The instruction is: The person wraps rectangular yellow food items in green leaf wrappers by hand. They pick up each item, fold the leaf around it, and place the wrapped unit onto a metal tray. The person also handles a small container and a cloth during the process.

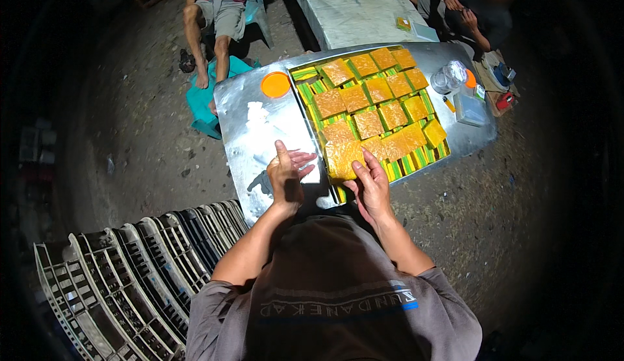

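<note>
While the left hand (285, 178) hangs released above the surface (239, 104), the right hand (372, 189) grasps an orange block (341, 155) partly hiding its fingers

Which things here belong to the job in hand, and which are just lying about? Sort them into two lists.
In the job:
orange-topped square block, in the right hand
left hand, open
rows of similar blocks
metal table beneath them

Apparently just lying about:
round orange lid
clear plastic box
turquoise sheet on the ground
curved slatted frames
</note>
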{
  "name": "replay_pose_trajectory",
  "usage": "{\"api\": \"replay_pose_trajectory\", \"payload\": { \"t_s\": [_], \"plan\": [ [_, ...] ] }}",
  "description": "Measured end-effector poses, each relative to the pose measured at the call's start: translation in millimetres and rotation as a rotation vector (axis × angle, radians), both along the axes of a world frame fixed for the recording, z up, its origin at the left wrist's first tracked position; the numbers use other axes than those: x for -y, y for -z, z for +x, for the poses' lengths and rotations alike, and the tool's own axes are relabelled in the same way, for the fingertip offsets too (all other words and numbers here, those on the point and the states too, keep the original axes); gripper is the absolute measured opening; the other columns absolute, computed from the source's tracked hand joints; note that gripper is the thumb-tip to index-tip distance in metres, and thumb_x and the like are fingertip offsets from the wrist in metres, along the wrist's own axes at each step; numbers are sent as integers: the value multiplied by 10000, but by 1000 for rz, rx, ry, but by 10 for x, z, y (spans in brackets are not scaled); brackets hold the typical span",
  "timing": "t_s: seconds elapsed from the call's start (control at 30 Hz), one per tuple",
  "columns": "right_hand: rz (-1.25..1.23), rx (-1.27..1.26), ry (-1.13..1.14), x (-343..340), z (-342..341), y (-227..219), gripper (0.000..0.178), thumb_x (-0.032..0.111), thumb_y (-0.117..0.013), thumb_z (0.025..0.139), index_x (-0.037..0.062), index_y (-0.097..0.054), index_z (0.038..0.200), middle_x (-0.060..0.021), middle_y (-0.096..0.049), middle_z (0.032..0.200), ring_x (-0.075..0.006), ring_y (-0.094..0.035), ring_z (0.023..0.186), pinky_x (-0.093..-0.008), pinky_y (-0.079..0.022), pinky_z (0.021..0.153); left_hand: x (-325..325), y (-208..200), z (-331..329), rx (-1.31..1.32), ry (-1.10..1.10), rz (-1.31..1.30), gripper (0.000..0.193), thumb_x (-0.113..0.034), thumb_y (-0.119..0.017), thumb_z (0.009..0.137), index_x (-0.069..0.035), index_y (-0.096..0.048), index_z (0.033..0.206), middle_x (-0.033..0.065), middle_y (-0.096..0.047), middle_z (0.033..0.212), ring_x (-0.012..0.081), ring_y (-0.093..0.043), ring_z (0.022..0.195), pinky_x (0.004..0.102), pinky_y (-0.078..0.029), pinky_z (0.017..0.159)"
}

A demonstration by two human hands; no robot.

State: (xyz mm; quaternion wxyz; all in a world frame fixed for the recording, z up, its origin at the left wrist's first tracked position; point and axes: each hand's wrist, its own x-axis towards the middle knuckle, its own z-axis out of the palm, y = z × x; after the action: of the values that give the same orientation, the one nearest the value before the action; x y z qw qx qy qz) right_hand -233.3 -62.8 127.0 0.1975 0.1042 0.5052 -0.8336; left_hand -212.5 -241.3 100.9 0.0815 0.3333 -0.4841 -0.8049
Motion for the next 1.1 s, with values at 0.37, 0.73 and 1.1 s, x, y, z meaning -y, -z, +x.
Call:
{"api": "replay_pose_trajectory", "payload": {
  "t_s": [0.37, 0.73, 1.1],
  "plan": [
    [315, -257, -93, -35, -67, 190, 583, 61, -678, 945, 14, -423, 1467, -128, -504, 1320, -159, -584, 1067, -264, -487, 930, -23, 136, 24, -31, 21, -80, 682, -579, -513, 998, 90, -629, 1060, 185, -714, 960, 217, -703, 869, 330, -559, 747],
    [135, -342, 45, -116, -208, 323, 573, 118, -662, 943, -16, -439, 1454, -129, -518, 1353, -181, -506, 1227, -313, -399, 1048, -87, 118, -29, -44, 24, 22, 762, -632, -487, 974, 112, -604, 1092, 223, -700, 1016, 269, -720, 897, 381, -592, 721],
    [15, -226, -34, -266, -301, 302, 574, 161, -641, 961, -12, -403, 1454, -129, -557, 1311, -181, -576, 1150, -306, -481, 964, -186, -32, -143, 32, 17, 18, 880, -716, -365, 956, 131, -536, 1120, 291, -669, 1083, 327, -706, 982, 439, -584, 818]
  ]
}}
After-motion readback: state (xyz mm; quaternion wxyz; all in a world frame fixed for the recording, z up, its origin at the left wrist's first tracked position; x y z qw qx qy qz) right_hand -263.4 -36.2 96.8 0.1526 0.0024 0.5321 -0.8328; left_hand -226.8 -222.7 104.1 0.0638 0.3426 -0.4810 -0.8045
